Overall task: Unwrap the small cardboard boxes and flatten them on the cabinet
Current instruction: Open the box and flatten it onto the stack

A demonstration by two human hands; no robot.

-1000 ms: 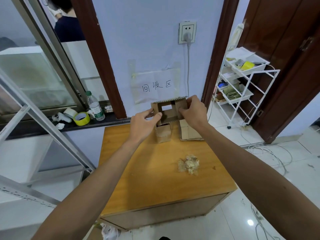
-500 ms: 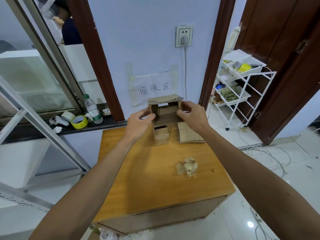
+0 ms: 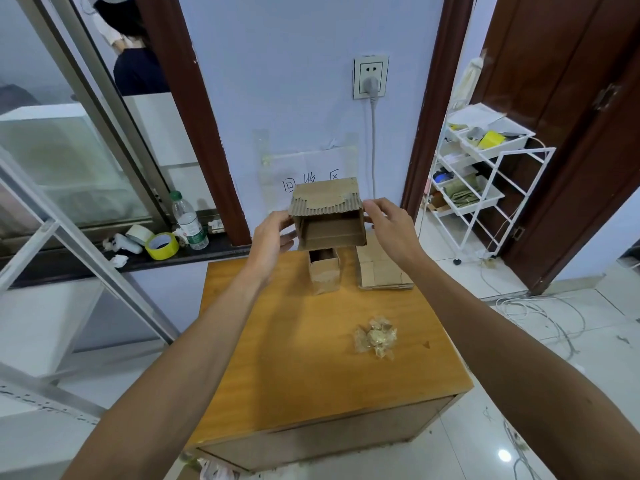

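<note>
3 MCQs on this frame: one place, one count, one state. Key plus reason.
1. Where is the crumpled tape wad? A) on the cabinet top B) inside a box C) on the floor
2. How many boxes are not yet flat? A) one B) two C) four
3. The held box is A) taped shut B) lying flat C) open, off the cabinet
1 A: it lies on the wood. 2 B: held box plus small box standing below. 3 C: left hand and right hand hold it aloft, inside visible.

Brown on orange
The box [image 3: 329, 216] is plain brown, one edge ribbed; the cabinet [image 3: 294, 358] under it shows orange wood grain.
</note>
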